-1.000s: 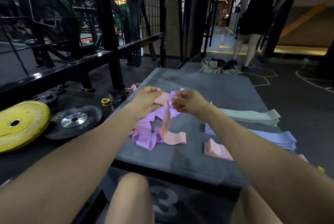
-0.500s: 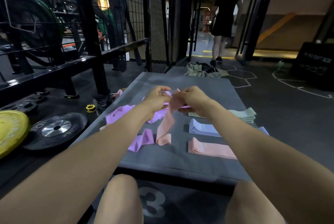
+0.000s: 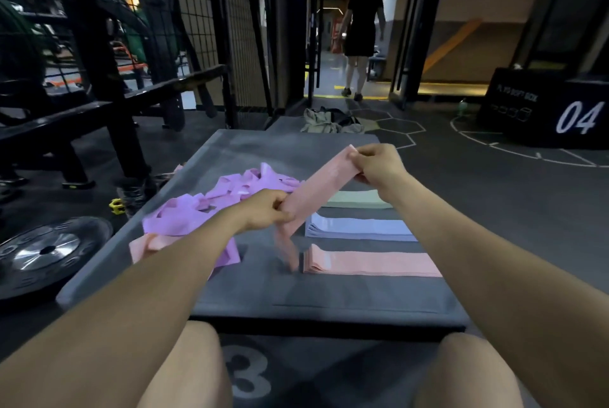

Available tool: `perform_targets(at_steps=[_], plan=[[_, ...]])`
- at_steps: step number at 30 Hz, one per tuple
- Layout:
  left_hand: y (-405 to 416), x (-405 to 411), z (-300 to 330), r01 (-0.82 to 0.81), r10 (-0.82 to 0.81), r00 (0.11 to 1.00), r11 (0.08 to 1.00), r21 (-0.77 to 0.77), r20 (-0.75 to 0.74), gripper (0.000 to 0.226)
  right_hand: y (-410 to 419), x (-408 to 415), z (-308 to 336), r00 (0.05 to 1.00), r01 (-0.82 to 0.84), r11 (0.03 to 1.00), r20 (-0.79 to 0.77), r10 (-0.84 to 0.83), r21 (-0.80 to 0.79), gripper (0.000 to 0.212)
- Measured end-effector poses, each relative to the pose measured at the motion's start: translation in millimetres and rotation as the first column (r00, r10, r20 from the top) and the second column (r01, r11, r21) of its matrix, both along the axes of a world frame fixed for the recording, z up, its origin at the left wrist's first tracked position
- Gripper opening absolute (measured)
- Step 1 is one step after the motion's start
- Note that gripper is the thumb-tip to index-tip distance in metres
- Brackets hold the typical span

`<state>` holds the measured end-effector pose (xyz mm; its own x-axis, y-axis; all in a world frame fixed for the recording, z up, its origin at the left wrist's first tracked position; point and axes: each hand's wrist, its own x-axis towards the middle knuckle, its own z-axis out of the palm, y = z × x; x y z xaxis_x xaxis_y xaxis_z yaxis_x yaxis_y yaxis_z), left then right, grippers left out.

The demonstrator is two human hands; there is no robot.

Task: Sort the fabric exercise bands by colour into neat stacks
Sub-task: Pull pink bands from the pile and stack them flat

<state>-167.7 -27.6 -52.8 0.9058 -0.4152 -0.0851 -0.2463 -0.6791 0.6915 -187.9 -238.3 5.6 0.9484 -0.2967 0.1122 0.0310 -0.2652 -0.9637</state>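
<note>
both hands, left hand [image 3: 268,211] and right hand [image 3: 379,165], pinch a pink band [image 3: 321,188] taut above the pink stack [image 3: 372,263].

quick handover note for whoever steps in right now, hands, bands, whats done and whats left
Left hand and right hand both grip one pink band, stretched between them above the mat.
Done: neat stacks on the right, green stack farthest, blue stack in the middle, pink stack nearest.
Left: lay the held band on the pink stack, then sort the loose pile on the left, mostly purple with some pink; no purple stack yet.
</note>
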Motion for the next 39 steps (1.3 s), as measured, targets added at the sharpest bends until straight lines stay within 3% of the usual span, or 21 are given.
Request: perform_targets(at_steps=[6, 9, 12, 14, 17, 19, 24, 30, 35, 39], plan=[[15, 5, -8, 0.003, -0.009, 1.000, 0.973, 0.233, 0.024, 0.035, -53, 7, -31, 0.968, 0.242, 0.968, -0.084, -0.235, 0.074, 0.018], [23, 7, -11, -0.031, 0.032, 0.999, 0.954, 0.298, 0.003, 0.026, -82, 5, -53, 0.936, 0.342, 0.930, -0.132, -0.325, 0.137, 0.014], [19, 9, -15, -0.105, 0.113, 0.993, 0.977, 0.188, -0.035, 0.026, -102, -5, -73, 0.918, 0.378, 0.915, -0.186, -0.350, 0.144, 0.011], [6, 10, -20, -0.188, 0.187, 0.973, 0.982, 0.010, -0.134, 0.026, -114, -9, -86, 0.905, 0.401, 0.908, -0.207, -0.372, 0.122, 0.018], [-20, 7, -29, -0.331, 0.242, 0.911, 0.913, -0.239, -0.334, 0.021, -134, -18, -101, 0.880, 0.425, 0.905, -0.228, -0.416, -0.008, 0.013], [-38, 10, -37, -0.376, 0.268, 0.899, 0.878, -0.296, -0.347, 0.018, -147, -27, -106, 0.860, 0.444, 0.891, -0.231, -0.454, -0.099, 0.005], [-72, 12, -61, -0.438, 0.377, 0.890, 0.862, -0.255, -0.256, 0.024, -171, -42, -121, 0.829, 0.440, 0.868, -0.267, -0.492, -0.231, 0.003], [-88, 6, -81, -0.420, 0.419, 0.908, 0.907, -0.030, -0.019, 0.020, -179, -54, -135, 0.821, 0.381, 0.864, -0.308, -0.480, -0.329, 0.007], [-87, 6, -88, -0.426, 0.421, 0.904, 0.900, 0.095, 0.075, 0.014, -179, -54, -147, 0.823, 0.365, 0.842, -0.285, -0.491, -0.397, 0.008], [-86, 6, -94, -0.419, 0.407, 0.906, 0.903, 0.100, 0.120, 0.032, -179, -54, -151, 0.825, 0.330, 0.825, -0.285, -0.489, -0.459, 0.011]])
